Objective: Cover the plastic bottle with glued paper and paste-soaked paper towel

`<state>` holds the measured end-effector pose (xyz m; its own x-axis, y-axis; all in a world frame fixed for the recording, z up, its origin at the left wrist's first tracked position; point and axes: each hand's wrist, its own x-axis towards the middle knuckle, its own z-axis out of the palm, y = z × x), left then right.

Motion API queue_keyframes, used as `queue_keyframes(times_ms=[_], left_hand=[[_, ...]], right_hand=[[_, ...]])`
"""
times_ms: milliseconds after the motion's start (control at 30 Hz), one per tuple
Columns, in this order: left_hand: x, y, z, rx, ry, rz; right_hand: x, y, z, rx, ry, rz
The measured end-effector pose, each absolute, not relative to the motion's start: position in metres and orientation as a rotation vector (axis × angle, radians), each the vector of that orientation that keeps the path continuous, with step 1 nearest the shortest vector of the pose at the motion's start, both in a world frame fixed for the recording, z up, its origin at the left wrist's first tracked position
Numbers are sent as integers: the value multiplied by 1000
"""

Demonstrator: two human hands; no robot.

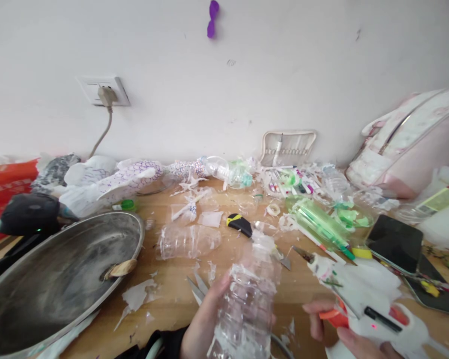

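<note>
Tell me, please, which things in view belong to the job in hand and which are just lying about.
Belong to the job:
- clear bottle, held in the left hand
- glue gun, held in the right hand
- probably the scissors, partly hidden by the left hand

Seem just lying about:
- phone
- backpack
- metal basin

My left grip (209,309) is wrapped around a clear, ridged plastic bottle (247,311) at the near edge, beside open metal scissor blades (197,293). My right grip (353,341) holds a white glue gun (362,294) with an orange trigger, its nozzle towards the far left. On the brown wooden table (168,296), a grey oval metal basin (71,269) sits left; a black-and-yellow utility knife (239,225) lies beyond my bottle, and a black phone (394,244) rests right.
</note>
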<state>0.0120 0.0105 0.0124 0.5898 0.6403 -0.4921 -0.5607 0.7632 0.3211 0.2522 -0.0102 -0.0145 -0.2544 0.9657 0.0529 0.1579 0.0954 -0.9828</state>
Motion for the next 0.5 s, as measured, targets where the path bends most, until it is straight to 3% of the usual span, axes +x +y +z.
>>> queue_keyframes(times_ms=[267,500], left_hand=[[14,2,12,338,447,883],[12,6,5,453,465,791]], right_hand=[[240,4,11,-1134,-1312,1077],[237,-4,12,-1007,-1169,1248]])
